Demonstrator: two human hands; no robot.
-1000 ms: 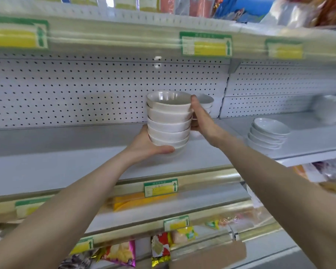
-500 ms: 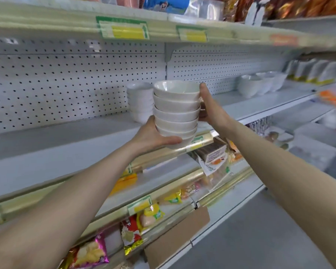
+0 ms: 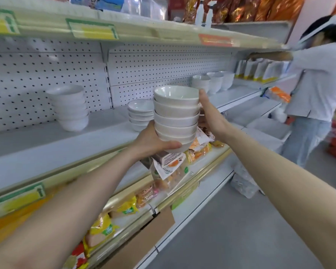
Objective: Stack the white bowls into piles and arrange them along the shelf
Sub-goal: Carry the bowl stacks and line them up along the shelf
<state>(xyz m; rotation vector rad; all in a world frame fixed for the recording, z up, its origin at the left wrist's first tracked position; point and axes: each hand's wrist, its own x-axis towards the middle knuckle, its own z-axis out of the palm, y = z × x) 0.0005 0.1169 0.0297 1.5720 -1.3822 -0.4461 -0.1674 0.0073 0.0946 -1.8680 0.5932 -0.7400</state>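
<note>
While held clear of the shelf (image 3: 47, 144), the stack (image 3: 176, 121) of about six nested white bowls sits at frame centre, out past the shelf's front lip over the aisle. Left hand (image 3: 153, 141) cups the bottom bowl from 8 o'clock, thumb wrapped across its lower wall. Right hand (image 3: 209, 115) lies flat against the stack's 3 o'clock side, fingers (image 3: 203, 96) reaching the top rim.

Head view, shelf: flat grey board, pale metal lip with paper price tags, white pegboard (image 3: 47, 74) behind. A bowl pile (image 3: 70, 107) stands at 9 o'clock near the back wall. A shallower dish pile (image 3: 141, 114) stands just left of the held stack, partly behind it. Bare board lies between these two piles and in front of both. More bowls (image 3: 211, 82) line the far end at 1 o'clock; bare board lies in front of them.

Bowls: smooth, glossy, round, straight rims, tapering to small feet.

Lower shelves hold crinkled snack packets (image 3: 169, 169). A second person (image 3: 314, 90) stands at 3 o'clock, arm reaching to the shelving.
</note>
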